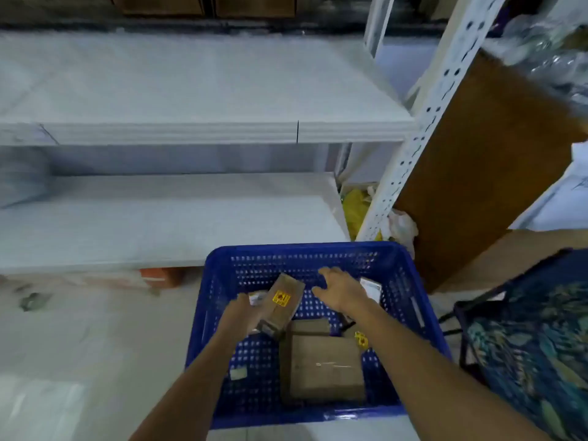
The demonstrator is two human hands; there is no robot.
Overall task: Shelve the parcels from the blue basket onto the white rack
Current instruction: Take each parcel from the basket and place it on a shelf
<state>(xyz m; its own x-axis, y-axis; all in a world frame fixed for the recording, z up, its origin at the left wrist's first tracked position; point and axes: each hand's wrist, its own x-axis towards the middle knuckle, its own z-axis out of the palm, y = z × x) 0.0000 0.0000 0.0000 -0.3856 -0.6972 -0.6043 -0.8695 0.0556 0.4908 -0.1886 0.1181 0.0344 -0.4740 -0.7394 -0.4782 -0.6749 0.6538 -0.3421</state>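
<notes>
Biggest worry is the white rack (203,132) itself: its two shelves sit well above the floor-level blue basket (318,415), so the long brown parcel (281,305) gripped in the left hand (241,313) could clip the shelf lip or slide out of that one-handed hold on the way up. The right hand (342,289) hovers spread wide over the basket, holding nothing. Count-wise I make out roughly four parcels in the basket: the flat square box (324,367), the long one, another box (310,326) tucked behind the flat one, and a small white-labelled one (370,288) half hidden by the right wrist, though it's blurry.
</notes>
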